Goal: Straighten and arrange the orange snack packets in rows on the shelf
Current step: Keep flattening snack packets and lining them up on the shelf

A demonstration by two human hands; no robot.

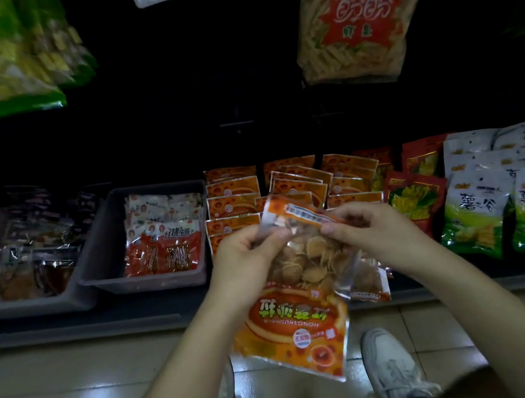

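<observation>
Orange snack packet point(295, 318), both hands gripping edges

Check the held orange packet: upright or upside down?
Upside down: the orange packet shows inverted lettering, with left hand and right hand pinching its far end.

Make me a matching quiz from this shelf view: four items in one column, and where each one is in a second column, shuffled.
1 upside-down orange packet
2 grey bin of red packets
3 white-and-green bags
4 clear bag with red label

A hanging above the shelf, right side
B gripped by left hand and right hand
C left of the orange rows
D right end of the shelf

Pairs: 1-B, 2-C, 3-D, 4-A
</observation>
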